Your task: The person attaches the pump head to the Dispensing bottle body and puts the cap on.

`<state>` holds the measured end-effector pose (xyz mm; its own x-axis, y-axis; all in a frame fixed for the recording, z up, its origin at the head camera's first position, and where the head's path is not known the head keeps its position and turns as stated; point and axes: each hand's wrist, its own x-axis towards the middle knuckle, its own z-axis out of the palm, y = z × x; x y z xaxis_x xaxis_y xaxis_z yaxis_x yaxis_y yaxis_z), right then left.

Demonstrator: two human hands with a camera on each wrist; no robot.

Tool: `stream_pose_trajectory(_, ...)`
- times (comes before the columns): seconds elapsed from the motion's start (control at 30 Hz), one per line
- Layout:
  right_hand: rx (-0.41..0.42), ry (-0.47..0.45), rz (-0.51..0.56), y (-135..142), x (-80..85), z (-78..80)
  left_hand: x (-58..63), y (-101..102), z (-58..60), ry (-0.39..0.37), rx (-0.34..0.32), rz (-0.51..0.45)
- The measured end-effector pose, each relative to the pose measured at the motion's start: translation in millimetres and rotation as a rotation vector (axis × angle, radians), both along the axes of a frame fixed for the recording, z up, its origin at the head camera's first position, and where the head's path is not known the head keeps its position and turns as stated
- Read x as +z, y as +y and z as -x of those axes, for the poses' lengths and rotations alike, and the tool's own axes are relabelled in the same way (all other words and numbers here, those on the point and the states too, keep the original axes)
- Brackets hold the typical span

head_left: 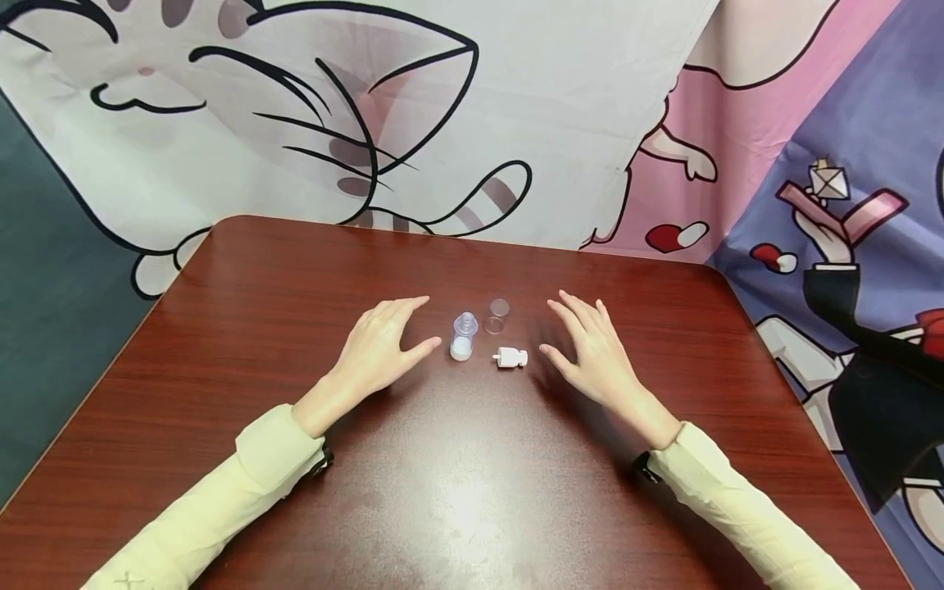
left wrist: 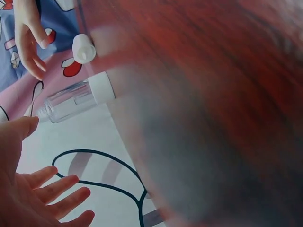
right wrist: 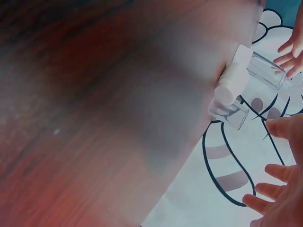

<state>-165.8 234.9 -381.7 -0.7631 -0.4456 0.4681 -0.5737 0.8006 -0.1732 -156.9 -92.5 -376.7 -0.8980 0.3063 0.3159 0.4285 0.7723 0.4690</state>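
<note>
A small clear bottle with a white lower end stands upright mid-table, its clear neck on top. Just behind and to its right is a clear plastic cap, also visible as a transparent cup in the right wrist view. The small white pump nozzle lies on its side, thin stem pointing left. My left hand hovers left of the bottle, thumb and fingers spread, touching nothing. On the other side, my right hand is held above the table right of the nozzle, its fingers extended and holding nothing.
The dark red-brown wooden table has a bright glare patch near its front. Behind it hangs a cartoon-printed cloth. Both forearms, in pale sleeves, rise from the near edge, with a black strap at each wrist.
</note>
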Motion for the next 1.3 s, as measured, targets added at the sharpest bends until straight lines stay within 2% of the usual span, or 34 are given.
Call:
stream_pose_trajectory(0.37, 0.012, -0.018, 0.023, -8.6, 0.7, -0.4, -2.8, 2.9, 2.6, -0.046, -0.025, -0.032)
stream_pose_trajectory(0.93, 0.016, -0.062, 0.029, -14.9, 2.2, -0.9, -4.4, 8.3, 4.4, -0.037, -0.053, -0.044)
stream_pose_trajectory(1.3, -0.007, -0.103, 0.034, -19.4, -0.6, -1.7, -3.4, 15.6, 3.6, -0.071, -0.065, -0.093)
